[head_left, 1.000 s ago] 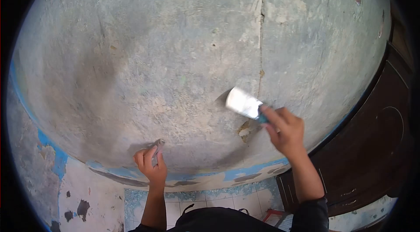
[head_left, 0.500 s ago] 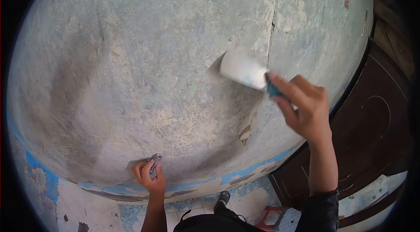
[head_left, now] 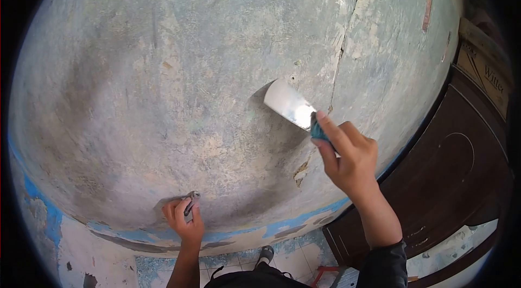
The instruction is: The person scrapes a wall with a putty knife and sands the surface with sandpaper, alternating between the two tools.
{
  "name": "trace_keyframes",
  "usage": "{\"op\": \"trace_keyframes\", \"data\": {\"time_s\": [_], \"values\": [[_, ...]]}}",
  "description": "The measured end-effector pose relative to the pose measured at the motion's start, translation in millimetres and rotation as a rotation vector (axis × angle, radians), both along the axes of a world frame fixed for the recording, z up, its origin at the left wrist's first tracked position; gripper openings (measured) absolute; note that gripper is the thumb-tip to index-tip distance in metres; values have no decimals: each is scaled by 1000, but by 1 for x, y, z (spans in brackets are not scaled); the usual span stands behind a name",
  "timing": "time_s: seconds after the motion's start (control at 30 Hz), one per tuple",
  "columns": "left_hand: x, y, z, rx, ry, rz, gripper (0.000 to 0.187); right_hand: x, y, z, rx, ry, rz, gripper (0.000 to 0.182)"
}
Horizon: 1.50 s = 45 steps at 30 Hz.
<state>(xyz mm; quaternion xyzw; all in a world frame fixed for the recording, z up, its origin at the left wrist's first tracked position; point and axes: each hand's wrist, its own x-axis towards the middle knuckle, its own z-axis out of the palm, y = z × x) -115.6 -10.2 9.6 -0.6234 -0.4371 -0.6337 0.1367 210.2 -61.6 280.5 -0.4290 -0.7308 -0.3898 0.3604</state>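
Observation:
In my right hand [head_left: 353, 157] is a wide-bladed putty knife [head_left: 290, 104] with a teal handle. Its shiny blade points up and left against the bare, patchy grey wall [head_left: 217, 71], casting a shadow; whether the edge touches cannot be told. Lower left, my left hand [head_left: 184, 220] has its fingers closed round a small dark tool with a round metal end [head_left: 194, 195], close to the wall; the rest of it is hidden by the fingers. A chipped hole [head_left: 300, 173] lies below the putty knife.
A long crack [head_left: 341, 52] runs down the wall. Blue paint [head_left: 296, 227] remains along its lower edge. Dark wooden furniture [head_left: 445, 163] and a cardboard box [head_left: 485, 79] stand at right. Blue flakes lie on the tiled floor [head_left: 293, 258], near a red-and-grey stool [head_left: 331, 276].
My right hand and the putty knife have moved left and down. My left hand stays almost in place. The view has tilted slightly, showing more of the box at right.

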Motion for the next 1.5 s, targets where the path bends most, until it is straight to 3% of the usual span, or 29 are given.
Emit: {"op": "trace_keyframes", "data": {"time_s": [0.17, 0.27, 0.37, 0.43, 0.53, 0.7, 0.8, 0.83, 0.93, 0.97, 1.0, 1.07, 1.2, 1.33, 1.43, 1.47, 1.5], "values": [[3, 6, -1, 41, -14, 17, 21, -6, 3, 2, 72, 191, 23, 55], [6, 3, 2, 46, -32, 23, 20, -23, -4, -12, -20, 35, -8, 47], [1, 9, 3, 59, -15, 28, 20, -6, 11, 0, 163, 281, 53, 45], [1, 4, 0, 50, -13, 27, 20, -6, 8, 3, 145, 334, 43, 43], [2, 6, 4, 56, -23, 24, 20, -25, -11, -11, -87, 120, 28, 45], [1, 7, 1, 56, -17, 30, 21, -9, 4, -6, 81, 302, 18, 48], [1, 7, 2, 67, -10, 34, 21, -27, -4, -18, -15, 101, 18, 45], [0, 9, 1, 76, -4, 35, 21, -26, -6, -14, -62, 133, 0, 42], [-1, 9, -3, 74, -1, 36, 20, -6, 15, 2, 168, 426, 66, 42], [0, 8, -2, 63, -8, 35, 20, -10, 10, 3, 77, 482, 65, 42], [1, 7, 0, 55, -14, 34, 19, -13, 13, -6, 96, 343, 123, 41], [1, 8, -1, 61, -6, 41, 19, -32, -11, -14, -265, 153, 41, 40], [-1, 12, -5, 97, 9, 51, 20, -6, 12, -3, 36, 397, 150, 42], [2, 8, -2, 75, -4, 34, 21, -32, -8, -20, -155, 50, -64, 47], [-3, 11, -4, 65, 16, 34, 21, -2, 21, -11, 162, 238, -20, 48], [-3, 9, -2, 53, 25, 34, 22, 6, 28, -3, 203, 458, 22, 47], [-1, 7, -2, 41, 29, 35, 22, 6, 28, -5, 179, 477, 35, 49]]}}
